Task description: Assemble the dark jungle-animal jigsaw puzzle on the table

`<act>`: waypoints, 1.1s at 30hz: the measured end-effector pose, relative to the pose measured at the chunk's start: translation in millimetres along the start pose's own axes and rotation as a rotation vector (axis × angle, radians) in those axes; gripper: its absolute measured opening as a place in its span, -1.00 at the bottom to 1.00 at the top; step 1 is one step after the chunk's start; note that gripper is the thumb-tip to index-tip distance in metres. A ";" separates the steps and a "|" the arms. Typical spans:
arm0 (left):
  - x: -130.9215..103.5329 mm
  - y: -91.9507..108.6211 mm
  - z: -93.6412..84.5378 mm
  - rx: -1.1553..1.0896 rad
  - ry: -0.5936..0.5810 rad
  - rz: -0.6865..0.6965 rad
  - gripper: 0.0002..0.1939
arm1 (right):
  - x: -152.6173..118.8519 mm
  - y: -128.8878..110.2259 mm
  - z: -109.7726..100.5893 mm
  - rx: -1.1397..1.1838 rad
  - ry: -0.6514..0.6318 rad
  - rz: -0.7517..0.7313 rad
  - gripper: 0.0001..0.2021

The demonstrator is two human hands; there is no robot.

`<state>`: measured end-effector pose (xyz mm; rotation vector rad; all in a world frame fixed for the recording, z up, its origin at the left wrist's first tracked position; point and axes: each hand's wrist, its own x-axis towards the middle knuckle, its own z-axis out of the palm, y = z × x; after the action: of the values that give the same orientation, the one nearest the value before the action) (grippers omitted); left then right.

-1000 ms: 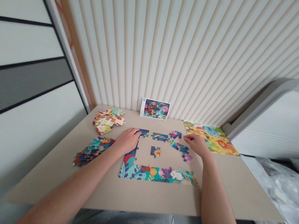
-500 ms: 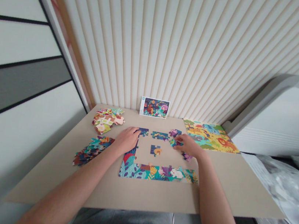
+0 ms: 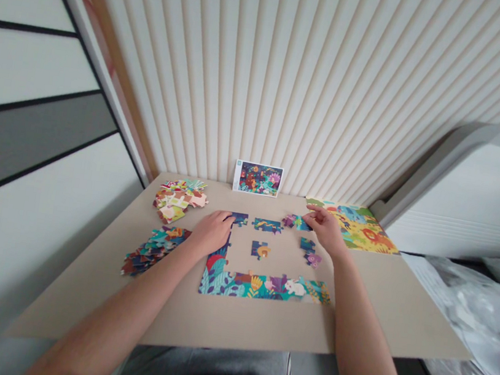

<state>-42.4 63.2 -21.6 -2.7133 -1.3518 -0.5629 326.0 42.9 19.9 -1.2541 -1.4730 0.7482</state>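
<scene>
Ribbed white wall panelling (image 3: 218, 84) is set behind a beige tabletop (image 3: 380, 317), on which a puzzle frame (image 3: 218, 282) is laid flat. Only its left side, near edge and a short stretch at the far left corner are shown joined. By that corner, the frame is covered in part by the left hand (image 3: 212, 232), palm down, its fingertips laid on the dark blue pieces; whether anything is pinched cannot be told.

Beyond the right end of the frame, the right hand (image 3: 325, 229) is held with its fingers bent over the end of a purple and teal cluster (image 3: 296, 221). Thumb and forefinger are brought near each other, but whether a piece is gripped between them cannot be told.

Within the span of the frame, apart from its edges, a snail piece (image 3: 261, 250) is placed, and farther back a dark blue strip (image 3: 267, 225). Toward the frame's right end, a blue and purple cluster (image 3: 312, 259) is laid. Left of the frame, a dark pile (image 3: 155, 252) is heaped, with a pale pile (image 3: 178, 199) behind it. Straight back from the frame, a picture card (image 3: 258, 179) is stood upright near the wall. Back and to the right of the frame, a yellow animal puzzle (image 3: 365, 230) is spread flat. Well to the right of the frame, past the tabletop, clear plastic wrapping (image 3: 467, 299) is seen, its contents too blurred to tell.
</scene>
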 end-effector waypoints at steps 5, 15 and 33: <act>-0.4 -0.2 0.5 0.020 -0.004 0.010 -0.63 | -12.0 -6.4 -4.2 -0.039 -0.090 0.047 -0.59; -7.5 52.9 -39.4 -0.116 0.076 0.152 -0.64 | -89.9 -12.5 -55.0 -0.492 -0.371 -0.077 -0.64; -77.7 214.4 -30.9 -0.219 -0.099 0.413 -0.41 | -159.1 -1.5 -52.9 -0.727 -0.214 -0.143 -0.70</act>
<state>73.3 -134.1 3.6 -3.1067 -0.7395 -0.5712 366.1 -117.0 -11.0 -1.6042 -2.0918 0.2450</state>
